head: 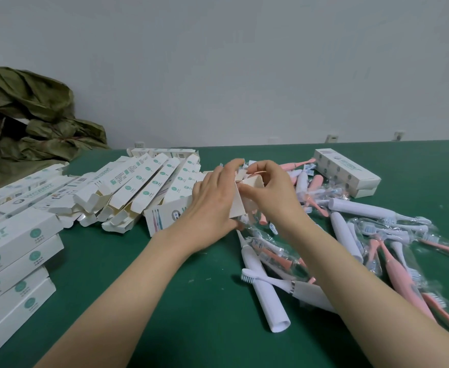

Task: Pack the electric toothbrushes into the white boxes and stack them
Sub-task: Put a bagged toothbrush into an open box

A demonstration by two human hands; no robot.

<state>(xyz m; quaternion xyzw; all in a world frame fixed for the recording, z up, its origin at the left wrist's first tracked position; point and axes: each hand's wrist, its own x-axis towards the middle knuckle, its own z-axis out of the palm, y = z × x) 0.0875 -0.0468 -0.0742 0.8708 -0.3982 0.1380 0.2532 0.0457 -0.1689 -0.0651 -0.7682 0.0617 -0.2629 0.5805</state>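
- Electric toothbrushes [351, 235]: heaped loose on the right side of the green bench [164, 301], pink and white handles crossed over one another, many sealed in clear film, brush heads pointing every way. Probably left there for easy reach by the right hand.
- White box [240, 205]: held up just left of that heap, between both hands, top end open, flaps spread, brown inner card showing.
- Left hand [215, 200]: fingers curled round the body of the box, clamped on it, seemingly to steady the open end.
- Right hand [273, 192]: thumb and fingers pinched on a flap at the open end, likely folding or tucking it. Cannot tell whether anything is inside yet.
- Open boxes [138, 187]: laid side by side beyond the left hand, near ends agape, apparently readied for filling.
- Closed boxes [13, 251]: stacked in tiers at the left edge, green round marks on their sides, by the look of it the finished pile, parked clear of the loose stock.
- Two more boxes [348, 173]: one atop the other, beyond the heap at far right.
- Judged well short of done, given the size of the heap.
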